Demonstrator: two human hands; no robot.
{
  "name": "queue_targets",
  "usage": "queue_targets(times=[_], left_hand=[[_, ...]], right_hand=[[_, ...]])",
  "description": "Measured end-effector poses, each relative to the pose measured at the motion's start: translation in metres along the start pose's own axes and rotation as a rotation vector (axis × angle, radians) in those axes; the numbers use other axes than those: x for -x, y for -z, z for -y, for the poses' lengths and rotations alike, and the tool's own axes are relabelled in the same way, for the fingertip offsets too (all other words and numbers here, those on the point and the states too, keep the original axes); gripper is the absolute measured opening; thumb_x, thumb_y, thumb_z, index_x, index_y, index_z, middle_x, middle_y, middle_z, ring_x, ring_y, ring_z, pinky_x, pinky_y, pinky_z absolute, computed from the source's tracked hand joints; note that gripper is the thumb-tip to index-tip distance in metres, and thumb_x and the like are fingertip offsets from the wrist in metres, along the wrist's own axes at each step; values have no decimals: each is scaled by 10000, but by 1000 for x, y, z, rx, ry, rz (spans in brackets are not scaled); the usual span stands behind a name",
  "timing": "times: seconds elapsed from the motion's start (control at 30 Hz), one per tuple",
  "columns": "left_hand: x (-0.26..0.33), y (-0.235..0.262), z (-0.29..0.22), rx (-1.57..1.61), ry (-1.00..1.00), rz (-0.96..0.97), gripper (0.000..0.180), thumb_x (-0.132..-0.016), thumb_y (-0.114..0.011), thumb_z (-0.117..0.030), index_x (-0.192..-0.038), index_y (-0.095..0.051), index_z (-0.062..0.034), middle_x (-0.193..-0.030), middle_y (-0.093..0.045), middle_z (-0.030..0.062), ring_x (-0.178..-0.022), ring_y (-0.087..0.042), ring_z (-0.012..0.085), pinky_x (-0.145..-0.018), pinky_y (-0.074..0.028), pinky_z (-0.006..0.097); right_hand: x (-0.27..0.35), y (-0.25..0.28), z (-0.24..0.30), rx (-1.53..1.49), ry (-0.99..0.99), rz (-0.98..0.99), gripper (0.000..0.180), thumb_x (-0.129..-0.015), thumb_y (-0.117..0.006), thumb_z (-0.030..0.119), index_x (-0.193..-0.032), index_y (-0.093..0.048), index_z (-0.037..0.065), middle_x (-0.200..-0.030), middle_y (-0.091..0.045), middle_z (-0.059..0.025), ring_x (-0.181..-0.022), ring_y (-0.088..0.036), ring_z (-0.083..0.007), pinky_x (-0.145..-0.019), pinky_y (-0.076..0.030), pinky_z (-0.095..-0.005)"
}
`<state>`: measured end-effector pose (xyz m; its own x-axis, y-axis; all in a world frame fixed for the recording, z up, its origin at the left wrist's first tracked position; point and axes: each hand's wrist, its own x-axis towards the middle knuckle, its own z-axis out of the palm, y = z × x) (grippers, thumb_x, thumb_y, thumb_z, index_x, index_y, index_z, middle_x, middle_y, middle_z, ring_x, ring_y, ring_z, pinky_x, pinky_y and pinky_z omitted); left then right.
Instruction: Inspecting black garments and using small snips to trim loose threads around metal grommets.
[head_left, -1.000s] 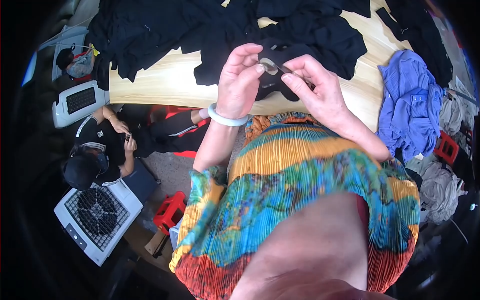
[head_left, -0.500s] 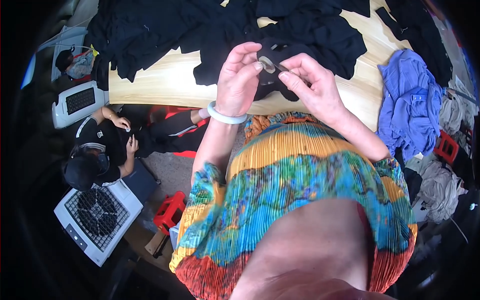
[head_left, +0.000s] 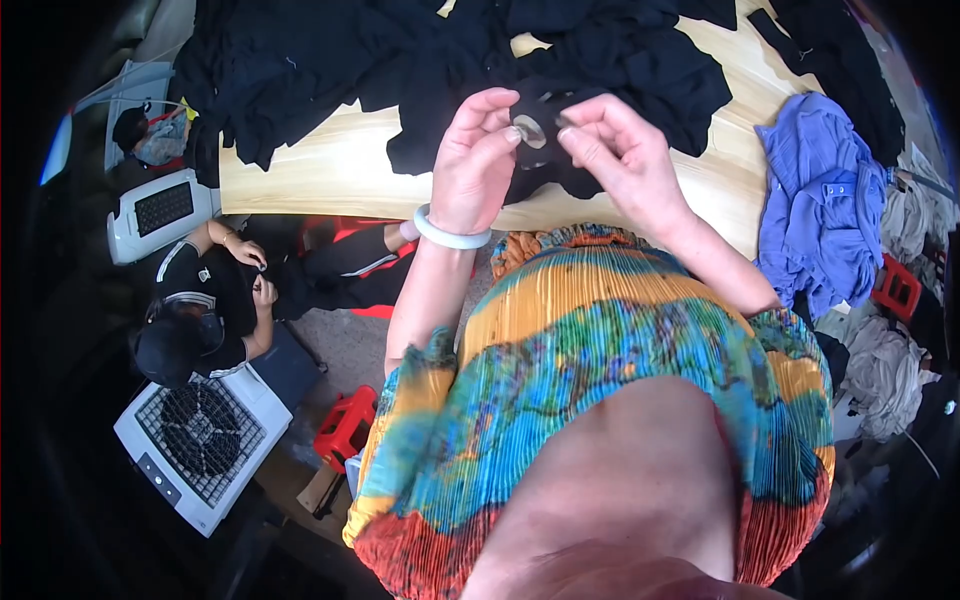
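Both hands (head_left: 550, 150) barely shifted, fingers (head_left: 505, 128) pinching small round object (head_left: 530, 130), half hidden by black cloth (head_left: 600, 60).

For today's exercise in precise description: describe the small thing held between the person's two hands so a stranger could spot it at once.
Start at the long pale wooden table heaped with black garments. Above its near edge the left hand, with a pale bangle at its wrist, and the right hand meet. Pinched between their fingertips is a small roll of tape, round with a pale centre, unlike the limp black cloth around it.
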<state>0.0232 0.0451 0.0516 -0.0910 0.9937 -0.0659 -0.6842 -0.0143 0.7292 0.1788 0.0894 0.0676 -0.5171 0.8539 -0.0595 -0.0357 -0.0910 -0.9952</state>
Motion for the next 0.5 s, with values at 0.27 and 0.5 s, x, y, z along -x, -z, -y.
queue_targets(times=[0.27, 0.5], left_hand=[[2, 6, -3, 370, 194, -22, 306, -782, -472, 16, -1078, -484, -58, -874, -555, 28, -884, -525, 131, -867, -393, 287], [0, 14, 3, 327, 214, 60, 358, -791, -435, -29, -1140, -456, -106, -1156, -489, 112, -1103, -444, 239, -960, -330, 382]], right_hand=[[-13, 16, 7, -146, -13, -66, 171, -845, -537, 153, -950, -511, 22, -739, -520, 29, -680, -467, -11, -631, -375, -148], [-10, 8, 9, 100, 115, 50, 335, -779, -585, 43, -1091, -468, 12, -812, -491, 21, -774, -458, -27, -696, -379, -163]])
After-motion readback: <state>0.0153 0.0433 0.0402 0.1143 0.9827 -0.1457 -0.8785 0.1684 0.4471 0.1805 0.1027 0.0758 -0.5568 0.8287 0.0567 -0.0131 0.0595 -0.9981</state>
